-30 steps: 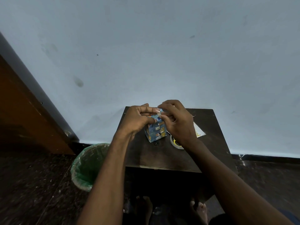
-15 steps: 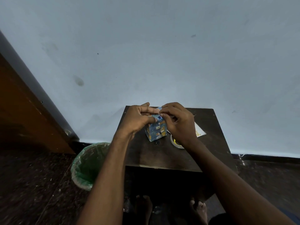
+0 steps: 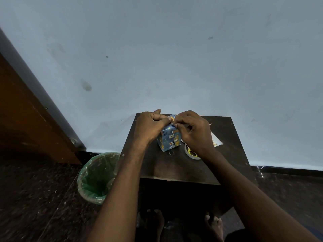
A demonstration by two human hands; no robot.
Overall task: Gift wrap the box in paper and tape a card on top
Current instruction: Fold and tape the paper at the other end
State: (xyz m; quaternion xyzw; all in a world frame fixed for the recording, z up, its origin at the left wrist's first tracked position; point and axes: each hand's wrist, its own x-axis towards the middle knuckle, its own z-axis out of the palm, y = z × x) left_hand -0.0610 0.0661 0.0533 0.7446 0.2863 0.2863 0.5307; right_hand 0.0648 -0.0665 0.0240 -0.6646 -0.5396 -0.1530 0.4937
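Note:
A small box wrapped in blue patterned paper stands on the dark wooden table. My left hand curls over its top left side, thumb and fingers pinching the paper at the top edge. From the right, my right hand pinches the same top fold, fingertips meeting those of the left. A roll of clear tape with a yellow core lies just right of the box, partly under my right wrist. A white card lies further right, half hidden by that hand.
A green-lined waste bin stands on the floor left of the table. A pale wall rises right behind the table. A brown wooden door is at the left. My bare feet show below the table's front edge.
Both hands have stayed on the top of the box; the fingertips shifted slightly along the top fold. The box has not moved.

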